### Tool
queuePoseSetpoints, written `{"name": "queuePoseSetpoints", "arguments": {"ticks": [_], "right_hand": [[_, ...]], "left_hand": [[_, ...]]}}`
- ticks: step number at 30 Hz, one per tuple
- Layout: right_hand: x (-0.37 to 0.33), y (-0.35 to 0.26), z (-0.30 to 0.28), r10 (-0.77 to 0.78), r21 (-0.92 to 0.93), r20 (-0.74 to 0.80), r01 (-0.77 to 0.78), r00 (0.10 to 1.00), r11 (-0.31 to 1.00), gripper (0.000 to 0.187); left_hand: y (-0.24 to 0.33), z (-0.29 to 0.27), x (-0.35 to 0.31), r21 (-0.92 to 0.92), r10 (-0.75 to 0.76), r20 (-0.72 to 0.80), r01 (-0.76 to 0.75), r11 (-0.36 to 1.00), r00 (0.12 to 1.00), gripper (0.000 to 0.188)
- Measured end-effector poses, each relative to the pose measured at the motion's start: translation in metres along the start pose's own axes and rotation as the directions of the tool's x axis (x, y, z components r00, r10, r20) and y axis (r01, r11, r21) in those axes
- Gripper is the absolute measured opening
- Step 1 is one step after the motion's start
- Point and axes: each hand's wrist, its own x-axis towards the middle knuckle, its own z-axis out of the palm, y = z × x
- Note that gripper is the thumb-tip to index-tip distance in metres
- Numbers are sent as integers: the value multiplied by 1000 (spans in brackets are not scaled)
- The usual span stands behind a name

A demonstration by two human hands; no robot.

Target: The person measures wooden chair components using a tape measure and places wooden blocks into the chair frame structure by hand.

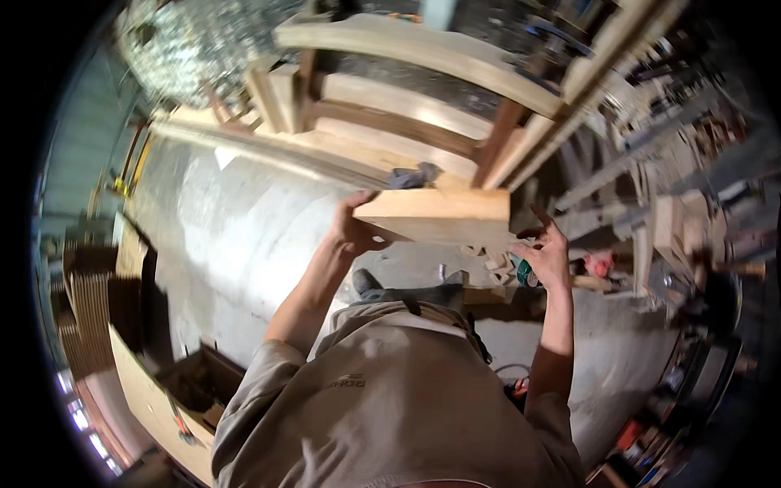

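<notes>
A thick, pale block of wood point(435, 218) is held level in front of my body. My left hand point(352, 228) grips its left end, the thumb on the upper side and the fingers underneath. Just off the block's right end is my right hand point(543, 250), its fingers spread and holding nothing. Beyond the block, a grey crumpled cloth point(413, 175) lies on a wooden workpiece. A curved wooden rail point(415, 50) with darker uprights forms part of a frame there.
A long wooden beam point(268, 152) crosses ahead on the left. Wood offcuts point(498, 262) and a green round object point(527, 274) lie below my right hand. Stacked brown boards point(85, 305) and an open box point(199, 380) stand at left. Timber and clutter fill the right side.
</notes>
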Motion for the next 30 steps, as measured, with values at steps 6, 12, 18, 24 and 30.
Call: {"name": "queuePoseSetpoints", "arguments": {"ticks": [6, 12, 18, 24, 30], "right_hand": [[10, -38, 124, -24, -165, 347, 86, 938, 982, 72], [60, -51, 231, 19, -28, 378, -10, 925, 1000, 51], [172, 30, 323, 178, 140, 330, -235, 927, 962, 33], [290, 137, 434, 249, 59, 160, -261, 955, 964, 37], [361, 196, 503, 215, 344, 118, -243, 969, 907, 28]], "left_hand": [[33, -100, -48, 33, 17, -165, -11, 999, 986, 52], [87, -158, -41, 92, 46, -268, -23, 996, 962, 51], [110, -243, 28, 62, 420, -509, -455, 889, 751, 51], [-31, -319, 38, -160, 216, -512, -340, 927, 831, 28], [-158, -334, 30, -439, -232, -710, -162, 884, 665, 18]]}}
